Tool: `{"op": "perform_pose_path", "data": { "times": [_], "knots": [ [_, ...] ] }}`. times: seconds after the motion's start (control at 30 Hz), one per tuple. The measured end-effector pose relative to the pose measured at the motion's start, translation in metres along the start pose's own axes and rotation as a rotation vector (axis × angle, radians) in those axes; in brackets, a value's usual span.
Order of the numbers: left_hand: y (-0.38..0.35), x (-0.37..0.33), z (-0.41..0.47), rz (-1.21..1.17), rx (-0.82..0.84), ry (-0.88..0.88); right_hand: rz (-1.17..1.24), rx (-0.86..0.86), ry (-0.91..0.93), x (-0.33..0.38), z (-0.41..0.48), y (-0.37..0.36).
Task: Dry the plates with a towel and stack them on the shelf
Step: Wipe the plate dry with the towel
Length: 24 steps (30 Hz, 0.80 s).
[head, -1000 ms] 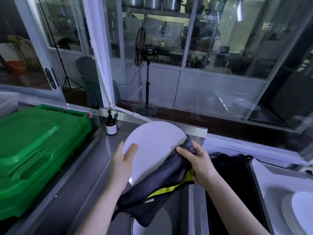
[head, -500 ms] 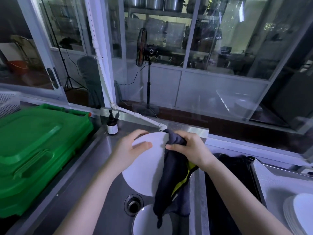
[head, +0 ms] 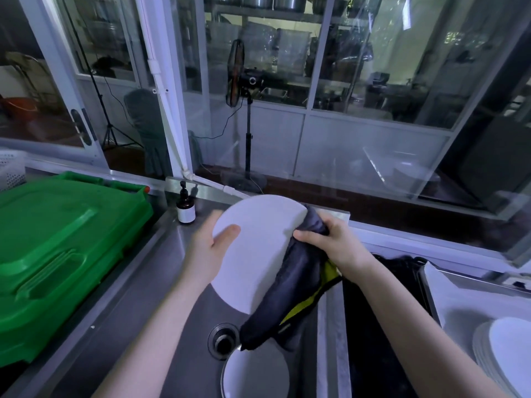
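I hold a round white plate (head: 253, 248) tilted above the steel sink (head: 161, 311). My left hand (head: 212, 248) grips its left rim, thumb on the face and fingers behind. My right hand (head: 330, 242) grips a dark grey towel (head: 290, 294) with a yellow edge and presses it over the plate's right rim. The towel hangs down toward the sink. Another white plate (head: 255, 374) lies in the sink bottom beside the drain (head: 224, 340). A stack of white plates (head: 505, 357) sits at the lower right.
A large green plastic crate lid (head: 57, 254) fills the counter on the left. A small brown pump bottle (head: 186, 208) stands at the sink's back edge. A dark tray (head: 379, 326) lies right of the sink. Glass panels run behind the counter.
The plate has been turned and raised slightly in my hands. My right hand slid the towel along the right rim, and my left hand shifted its grip on the left rim.
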<state>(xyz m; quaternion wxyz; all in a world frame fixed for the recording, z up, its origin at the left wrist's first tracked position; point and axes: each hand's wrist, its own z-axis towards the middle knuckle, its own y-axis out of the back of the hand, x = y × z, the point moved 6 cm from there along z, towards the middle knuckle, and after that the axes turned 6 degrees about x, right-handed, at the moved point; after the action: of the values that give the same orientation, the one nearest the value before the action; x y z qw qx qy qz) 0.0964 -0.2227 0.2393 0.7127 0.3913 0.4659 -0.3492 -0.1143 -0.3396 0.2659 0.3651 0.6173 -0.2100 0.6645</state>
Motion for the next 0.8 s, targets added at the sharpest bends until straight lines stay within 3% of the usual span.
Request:
{"op": "perform_pose_path", "data": {
  "times": [0.13,0.23,0.3,0.4,0.47,0.57,0.7,0.8],
  "knots": [
    [-0.014,-0.018,0.015,0.291,0.21,-0.082,-0.432,0.174,0.074,0.025,0.013,-0.015],
    [-0.027,-0.016,0.015,0.38,0.324,-0.021,-0.537,0.175,0.108,0.02,0.007,-0.03],
    [-0.023,-0.014,0.009,0.319,0.212,0.017,-0.587,0.066,0.152,0.014,-0.001,-0.028],
    [0.002,-0.003,-0.014,0.316,-0.234,0.068,-0.68,-0.164,0.182,0.008,-0.019,-0.023],
    [0.0,0.014,-0.027,0.133,-0.288,0.269,-0.725,-0.285,0.181,0.009,-0.033,-0.028],
    [-0.033,0.023,-0.032,-0.462,-0.113,0.585,-0.871,-0.352,0.313,0.017,-0.051,-0.049],
    [-0.045,0.022,-0.018,-0.794,-0.082,0.669,-1.168,-0.282,0.507,0.016,-0.069,-0.084],
    [-0.047,0.031,-0.023,-0.832,-0.141,0.729,-1.195,-0.224,0.542,0.01,-0.075,-0.09]
  ]
}}
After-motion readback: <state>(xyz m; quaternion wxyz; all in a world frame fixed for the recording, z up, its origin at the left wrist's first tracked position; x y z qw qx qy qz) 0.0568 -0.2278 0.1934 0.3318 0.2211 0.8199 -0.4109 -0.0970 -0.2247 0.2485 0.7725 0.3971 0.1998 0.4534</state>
